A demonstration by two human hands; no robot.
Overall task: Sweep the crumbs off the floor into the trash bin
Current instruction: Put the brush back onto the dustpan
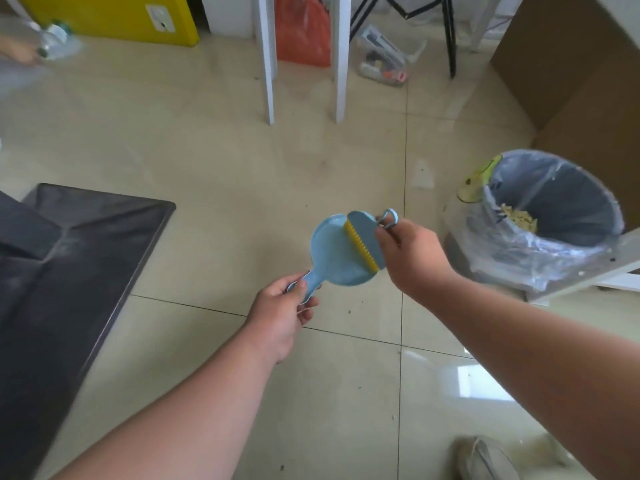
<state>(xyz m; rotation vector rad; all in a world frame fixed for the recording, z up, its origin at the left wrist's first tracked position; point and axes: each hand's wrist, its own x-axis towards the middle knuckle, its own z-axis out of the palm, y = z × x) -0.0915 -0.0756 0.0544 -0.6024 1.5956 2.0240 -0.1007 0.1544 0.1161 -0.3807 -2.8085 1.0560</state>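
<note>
My left hand (280, 317) grips the handle of a small light-blue dustpan (329, 254), held above the tiled floor. My right hand (412, 251) holds a small blue brush (367, 237) with yellow bristles, and the bristles rest on the pan. To the right stands the trash bin (568, 188), grey with a clear plastic liner, and pale crumbs (519, 218) lie inside it. A few dark specks (349, 311) dot the floor tiles below the pan.
A dark mat (69, 258) covers the floor at the left. Two white furniture legs (268, 64) and an orange bag (304, 32) stand at the back. A cardboard box (571, 74) is behind the bin. A shoe (485, 459) shows at the bottom right.
</note>
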